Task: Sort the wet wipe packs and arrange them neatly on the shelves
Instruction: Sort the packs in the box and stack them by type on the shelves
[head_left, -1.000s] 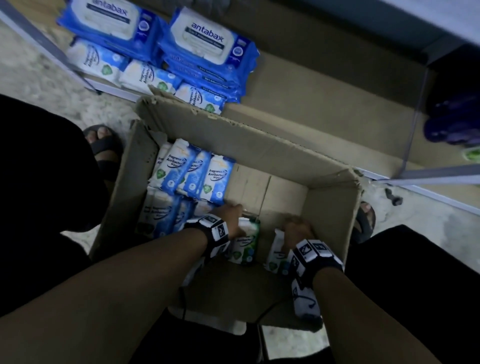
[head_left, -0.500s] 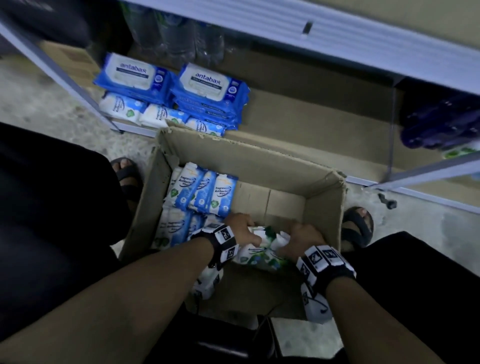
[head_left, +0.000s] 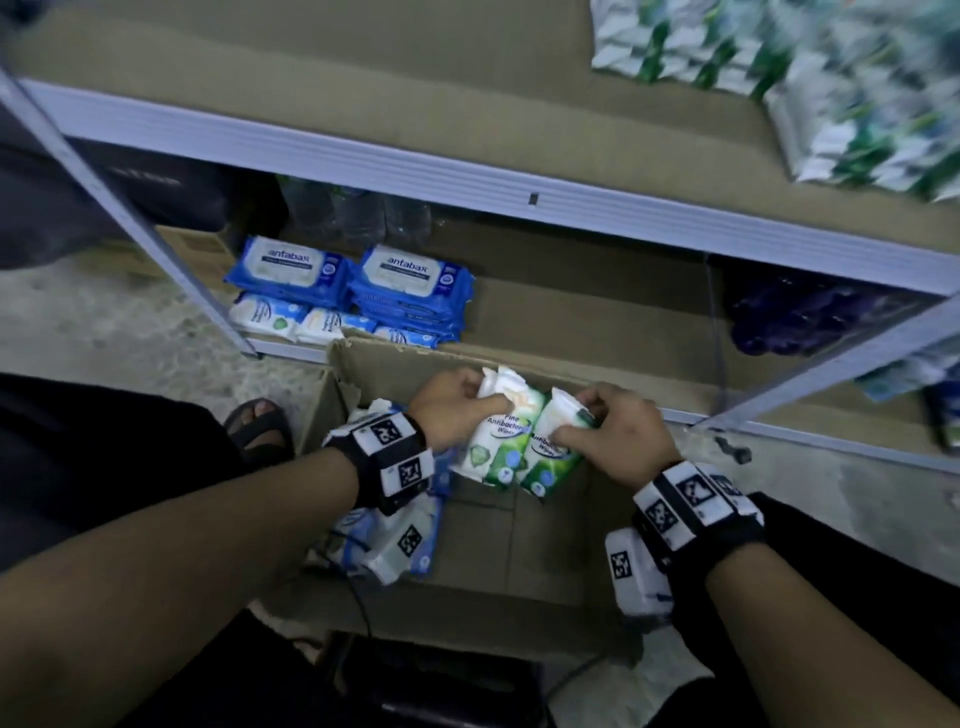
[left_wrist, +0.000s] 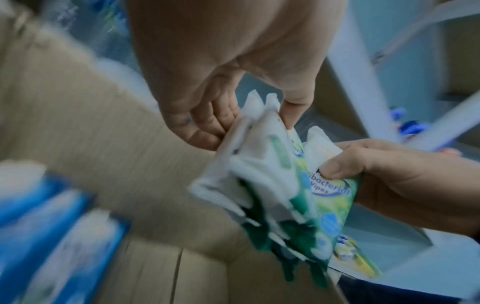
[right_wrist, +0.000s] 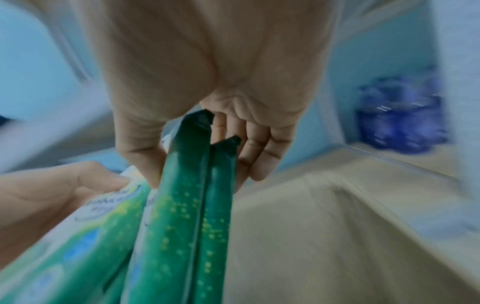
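Both hands hold green Pine Antibacterial Wipes packs (head_left: 511, 441) above the open cardboard box (head_left: 519, 530), long axes running up and away toward the shelves. The left hand (head_left: 452, 410) pinches the top seams of its packs between thumb and curled fingers; the right hand (head_left: 618, 436) clamps at least two packs the same way, thumb on the printed face. The two bundles touch side by side. Matching green packs (head_left: 810, 78) lie on the upper shelf (head_left: 363, 161), up and to the right, nearer the right hand. Blue Antabax packs (head_left: 348, 280) sit on the lower shelf behind the box
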